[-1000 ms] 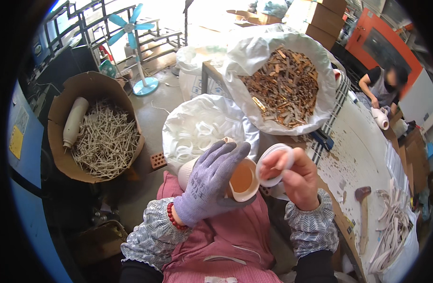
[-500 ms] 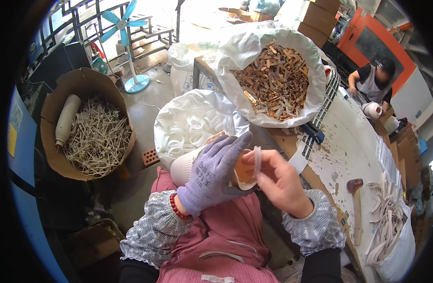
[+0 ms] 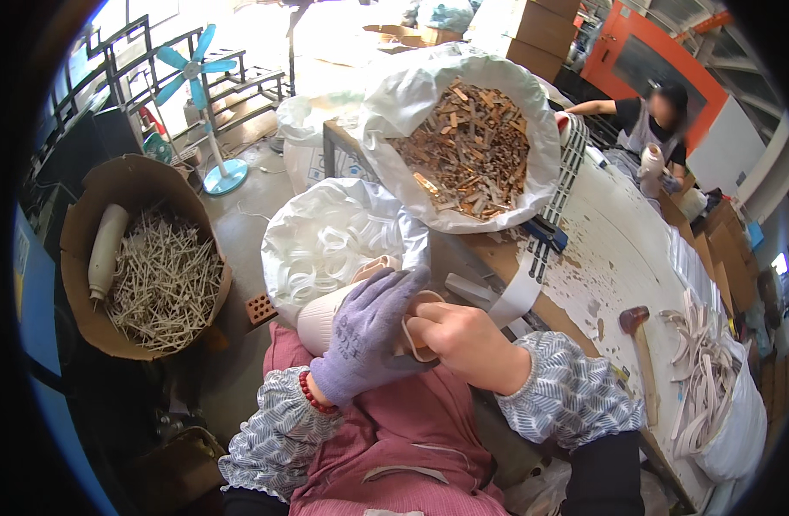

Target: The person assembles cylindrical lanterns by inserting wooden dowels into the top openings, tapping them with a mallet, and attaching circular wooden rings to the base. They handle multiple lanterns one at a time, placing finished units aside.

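Your left hand [image 3: 369, 334], in a lilac-grey knitted glove, grips the cream, ribbed, cylindrical plastic-looking jug [image 3: 320, 322], which is tipped on its side over your pink-clothed lap, mouth toward your right hand. Your bare right hand [image 3: 472, 344] has its fingers bent in at that mouth; your knuckles hide the tips, so whether they pinch anything cannot be told. Work on this jug looks partway: body steadied, mouth in hand, nothing there visibly finished. Just beyond your hands, a round white bag [image 3: 418, 245] holds many loose translucent rings [image 3: 330, 243], so plenty seems left. Rightward, a wood-handled hammer [image 3: 644, 361] lies untouched on the pale worktop [image 3: 597, 279].
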The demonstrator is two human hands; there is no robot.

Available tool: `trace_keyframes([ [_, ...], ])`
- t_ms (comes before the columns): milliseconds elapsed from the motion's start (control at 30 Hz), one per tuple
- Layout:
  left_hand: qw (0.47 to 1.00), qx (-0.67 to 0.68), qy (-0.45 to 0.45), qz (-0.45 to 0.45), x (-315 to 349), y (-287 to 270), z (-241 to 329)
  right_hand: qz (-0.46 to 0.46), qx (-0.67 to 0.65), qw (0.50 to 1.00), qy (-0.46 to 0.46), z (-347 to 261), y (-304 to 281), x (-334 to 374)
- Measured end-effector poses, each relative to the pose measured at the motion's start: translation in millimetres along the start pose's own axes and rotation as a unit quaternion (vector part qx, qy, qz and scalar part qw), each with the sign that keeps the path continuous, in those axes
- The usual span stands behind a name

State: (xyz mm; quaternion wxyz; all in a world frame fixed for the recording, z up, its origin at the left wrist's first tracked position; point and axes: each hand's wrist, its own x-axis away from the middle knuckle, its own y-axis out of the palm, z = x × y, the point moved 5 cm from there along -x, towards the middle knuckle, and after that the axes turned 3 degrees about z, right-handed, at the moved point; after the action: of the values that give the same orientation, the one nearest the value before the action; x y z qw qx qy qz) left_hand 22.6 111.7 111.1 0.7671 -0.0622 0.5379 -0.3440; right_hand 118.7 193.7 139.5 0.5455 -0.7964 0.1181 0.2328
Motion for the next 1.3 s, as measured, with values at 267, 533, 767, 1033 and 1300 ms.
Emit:
trace_keyframes([
  [267, 1.0, -0.002, 0.008, -0.007, -3, 9, 4, -0.032, 0.091, 0.995, 0.038, 18, 15, 6],
  [533, 0.997, -0.003, 0.036, -0.067, 11, 19, 29, -0.164, -0.049, 0.985, 0.022, 13, 11, 34],
  [767, 0.99, -0.003, -0.025, -0.136, 28, -54, 33, -0.028, -0.316, 0.945, 0.08, 41, -28, 1],
  [1033, 0.859, 0.103, -0.462, -0.196, 247, -143, 48, 0.159, 0.21, 0.964, 0.019, 242, 20, -66],
  [1300, 0.908, -0.217, -0.332, -0.135, 197, -112, 49, 0.054, 0.365, 0.929, 0.039, 300, 23, -74],
])
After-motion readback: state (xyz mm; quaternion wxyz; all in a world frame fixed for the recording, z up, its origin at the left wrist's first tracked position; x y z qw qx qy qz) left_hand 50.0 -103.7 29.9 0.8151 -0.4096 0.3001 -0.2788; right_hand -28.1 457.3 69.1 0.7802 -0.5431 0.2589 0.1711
